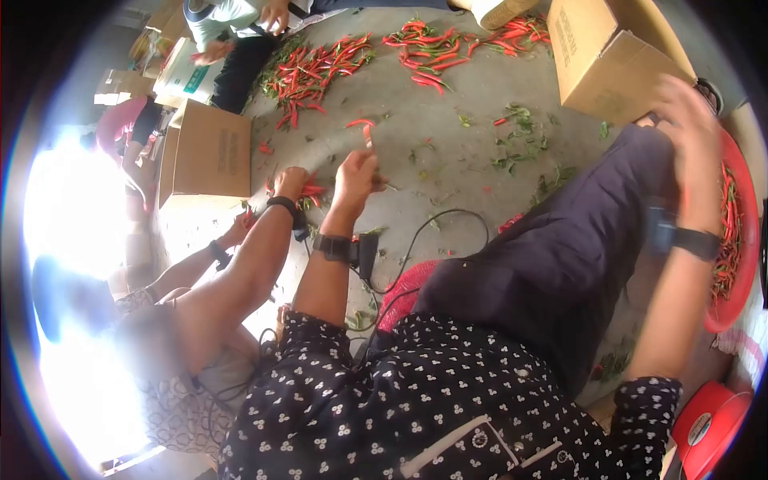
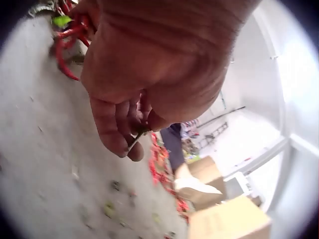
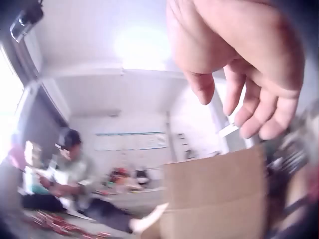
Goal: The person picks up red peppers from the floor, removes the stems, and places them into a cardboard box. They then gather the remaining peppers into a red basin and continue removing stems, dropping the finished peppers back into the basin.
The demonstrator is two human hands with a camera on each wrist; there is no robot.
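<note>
My left hand (image 1: 356,178) is raised over the floor, its thumb and fingertips pinching a thin green stem (image 2: 134,141) in the left wrist view. A curved red chili (image 1: 360,123) shows just beyond that hand in the head view. My right hand (image 1: 690,120), blurred, hangs with loosely bent fingers beside the large cardboard box (image 1: 588,60) at the far right. In the right wrist view nothing shows in its fingers, and the box (image 3: 214,199) stands below them. To my left, another person's hand (image 1: 291,181) is at a small bunch of red chilies (image 1: 312,190).
Heaps of red chilies (image 1: 320,72) lie across the far floor, with scattered green leaves (image 1: 520,132) nearer. A second cardboard box (image 1: 210,152) stands left. A red basin (image 1: 748,240) of chilies is at my right. A black cable (image 1: 448,213) loops by my left wrist. Another person (image 3: 72,164) sits opposite.
</note>
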